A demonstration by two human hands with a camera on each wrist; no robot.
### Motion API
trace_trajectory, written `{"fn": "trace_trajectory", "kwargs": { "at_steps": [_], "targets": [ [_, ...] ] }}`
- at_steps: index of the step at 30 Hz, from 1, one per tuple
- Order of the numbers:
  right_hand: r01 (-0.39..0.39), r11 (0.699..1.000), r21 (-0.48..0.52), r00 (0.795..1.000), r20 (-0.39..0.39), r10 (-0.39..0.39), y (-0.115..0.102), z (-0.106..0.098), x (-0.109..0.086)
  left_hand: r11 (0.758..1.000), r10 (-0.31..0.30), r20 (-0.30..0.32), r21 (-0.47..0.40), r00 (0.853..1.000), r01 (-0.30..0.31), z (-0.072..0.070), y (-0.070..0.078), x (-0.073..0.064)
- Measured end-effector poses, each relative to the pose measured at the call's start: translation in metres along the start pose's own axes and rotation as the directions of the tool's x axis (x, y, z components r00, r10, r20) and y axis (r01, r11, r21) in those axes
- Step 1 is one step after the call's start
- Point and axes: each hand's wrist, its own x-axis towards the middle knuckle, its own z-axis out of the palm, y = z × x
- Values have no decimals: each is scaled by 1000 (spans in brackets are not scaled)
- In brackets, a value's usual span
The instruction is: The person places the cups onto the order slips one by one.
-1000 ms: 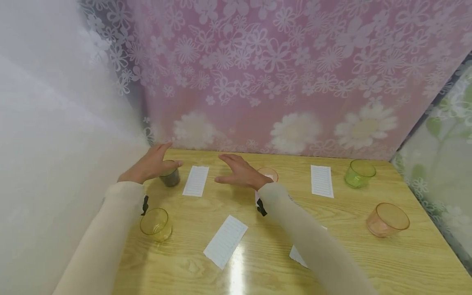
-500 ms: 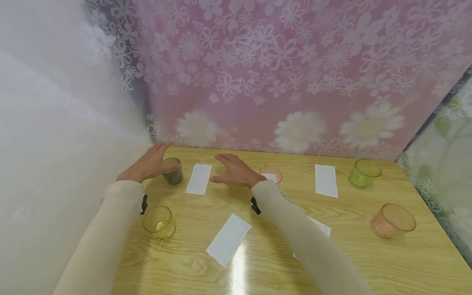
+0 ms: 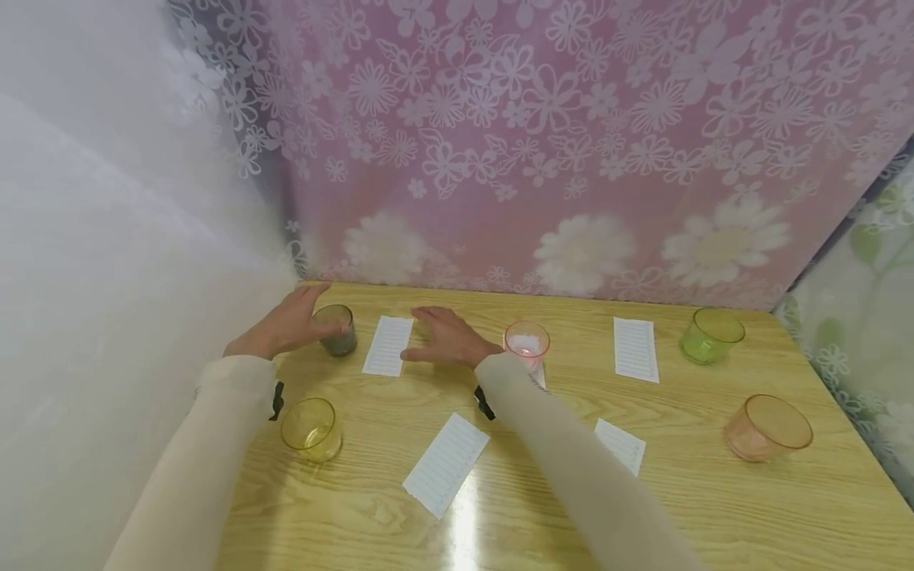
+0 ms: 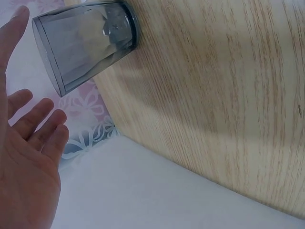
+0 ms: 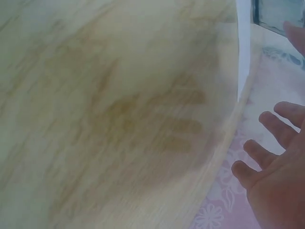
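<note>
My left hand [image 3: 291, 323] is held by the dark grey glass [image 3: 339, 339] at the table's back left, its thumb in front of the glass in the head view. In the left wrist view a gap shows between the fingers and the grey glass [image 4: 90, 45], which stands on the wood. My right hand [image 3: 448, 339] hovers above the table with parted fingers, holding nothing, at the right edge of a printed paper slip [image 3: 388, 346]. In the right wrist view the right hand [image 5: 279, 167] is apart from the table, and part of the grey glass [image 5: 281, 14] shows beyond.
A yellow glass [image 3: 312, 430] stands below the left hand. Right of the right hand, a pink glass [image 3: 527, 341] holds something white. A green glass [image 3: 711, 336] and an orange glass [image 3: 767, 428] stand at the right. More paper slips [image 3: 446, 465] lie on the wooden table [image 3: 371, 492].
My right hand has drifted slightly left, towards the grey glass, uncovering more of the pink glass. The left hand stays nearly in place beside the grey glass. The head view has shifted a little.
</note>
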Motion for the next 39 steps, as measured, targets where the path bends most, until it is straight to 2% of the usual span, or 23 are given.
{"fn": "trace_trajectory", "kwargs": {
  "at_steps": [12, 21, 31, 39],
  "targets": [
    [38, 989, -146, 999, 16, -36, -4, 9, 9, 1000, 6, 0, 5, 1000, -6, 2, -4, 1],
    [19, 977, -213, 1000, 6, -19, -1, 21, 13, 1000, 5, 23, -1, 1000, -5, 6, -7, -1],
    [5, 977, -215, 1000, 16, -2, -5, 26, 10, 1000, -4, 42, 3, 999, 4, 10, -8, -2],
    [7, 965, -262, 999, 47, 5, -6, 30, 9, 1000, -3, 49, -7, 999, 3, 13, -9, 0]
  ]
}}
